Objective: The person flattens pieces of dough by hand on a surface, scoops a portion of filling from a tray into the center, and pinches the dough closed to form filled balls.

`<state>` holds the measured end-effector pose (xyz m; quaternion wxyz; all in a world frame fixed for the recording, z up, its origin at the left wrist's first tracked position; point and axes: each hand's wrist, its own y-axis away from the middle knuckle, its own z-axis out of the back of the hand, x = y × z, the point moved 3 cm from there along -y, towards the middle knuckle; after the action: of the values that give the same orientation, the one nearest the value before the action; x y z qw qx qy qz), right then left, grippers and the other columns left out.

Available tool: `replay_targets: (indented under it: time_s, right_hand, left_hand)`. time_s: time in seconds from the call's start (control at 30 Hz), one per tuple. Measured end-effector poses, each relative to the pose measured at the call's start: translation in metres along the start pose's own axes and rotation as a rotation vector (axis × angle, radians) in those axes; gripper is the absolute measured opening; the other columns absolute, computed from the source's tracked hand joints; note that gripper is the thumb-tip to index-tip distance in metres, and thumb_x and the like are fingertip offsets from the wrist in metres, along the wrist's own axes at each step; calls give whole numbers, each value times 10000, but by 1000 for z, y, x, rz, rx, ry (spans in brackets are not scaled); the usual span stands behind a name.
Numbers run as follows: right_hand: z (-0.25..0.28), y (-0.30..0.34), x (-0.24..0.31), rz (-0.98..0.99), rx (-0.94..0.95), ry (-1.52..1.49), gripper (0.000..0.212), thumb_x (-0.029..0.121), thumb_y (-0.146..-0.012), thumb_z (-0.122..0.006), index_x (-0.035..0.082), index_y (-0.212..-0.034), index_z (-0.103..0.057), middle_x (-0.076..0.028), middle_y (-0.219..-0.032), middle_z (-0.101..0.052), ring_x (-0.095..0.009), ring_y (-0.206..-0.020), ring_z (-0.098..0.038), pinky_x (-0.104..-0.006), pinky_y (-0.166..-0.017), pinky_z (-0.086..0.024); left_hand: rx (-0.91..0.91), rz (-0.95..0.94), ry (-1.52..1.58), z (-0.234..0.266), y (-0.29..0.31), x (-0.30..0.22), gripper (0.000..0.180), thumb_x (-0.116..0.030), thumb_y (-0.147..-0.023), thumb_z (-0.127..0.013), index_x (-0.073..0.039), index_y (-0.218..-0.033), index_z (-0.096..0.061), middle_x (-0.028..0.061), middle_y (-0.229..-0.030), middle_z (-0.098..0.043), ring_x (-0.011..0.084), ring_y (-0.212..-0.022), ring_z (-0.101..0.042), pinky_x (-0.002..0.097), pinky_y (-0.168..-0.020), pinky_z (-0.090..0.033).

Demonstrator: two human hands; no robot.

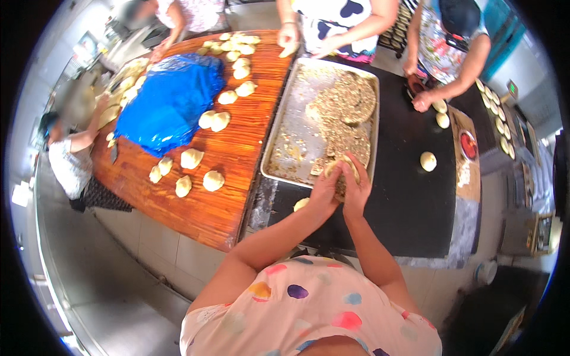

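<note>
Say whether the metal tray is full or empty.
Partly full: the metal tray holds crumbly mixture mostly at right; bare metal shows at left.

My left hand (326,191) and my right hand (355,188) cup close together, bare forearms (276,235) converging behind them.

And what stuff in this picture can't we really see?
All in the head view:
- The underside of the dough piece: hidden by the left hand and right hand around it.
- Whatever is under the blue plastic sheet: covered by it.
- Part of the pale lump: the left forearm seems to block it.
- The head of the top-middle co-worker: cut off by the upper edge.
- The red stuff at right: too small to tell.
</note>
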<state>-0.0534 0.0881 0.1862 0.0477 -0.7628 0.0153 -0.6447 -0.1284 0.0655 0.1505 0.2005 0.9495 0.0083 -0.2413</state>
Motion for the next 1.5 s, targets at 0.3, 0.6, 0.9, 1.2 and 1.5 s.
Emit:
replay_targets:
  time_s: [0.3, 0.6, 0.9, 1.2, 1.5]
  right_hand:
    - [5, 15, 3, -48, 10, -147, 407, 235, -972, -573, -28, -1282, -590, -85, -1287, -595, -160, -1171, -537, -281, -1021, -394]
    - [3, 11, -10, -95, -62, -302, 313, 163, -976, -573, -30, -1220, -607, -80, -1127, -642, -129, -943, -618, -246, -823, -497]
    - [-15, -6, -12, -83, 127, -135, 429, 338, -1030, -432, -7, -1208, -615, -119, -1218, -621, -212, -1132, -572, -340, -1012, -407]
    - [-51, -2, -20, 208, 91, 445, 270, 225, -964, -575, -6, -1029, -699, -95, -994, -703, -200, -915, -657, -340, -822, -502]
    - [-47, -19, -32, -216, 2, -380, 269, 227, -990, -548, -10, -1107, -595, -81, -1044, -639, -168, -945, -607, -318, -868, -492]
  left_hand:
    - [12, -21, 47, 0, 19, 1, 222, -209, -959, -627, -130, -1159, -573, 21, -1049, -651, 153, -925, -649, 317, -798, -555]
    - [75, 40, 46, -8, 15, -9, 291, -339, -1011, -518, -102, -1177, -546, 27, -1062, -624, 139, -931, -621, 327, -808, -533]
    - [-154, 92, 10, 24, 8, -33, 513, -595, -933, -519, -110, -1040, -649, 50, -970, -669, 149, -854, -636, 326, -766, -523]
    - [-323, -144, -885, 52, -38, -36, 746, -650, -965, -345, 21, -1018, -667, 132, -990, -682, 233, -849, -626, 374, -785, -481]
    - [-44, 35, 106, 29, -30, -40, 515, -555, -929, -566, -73, -1083, -661, 73, -1039, -683, 182, -919, -648, 327, -840, -514]
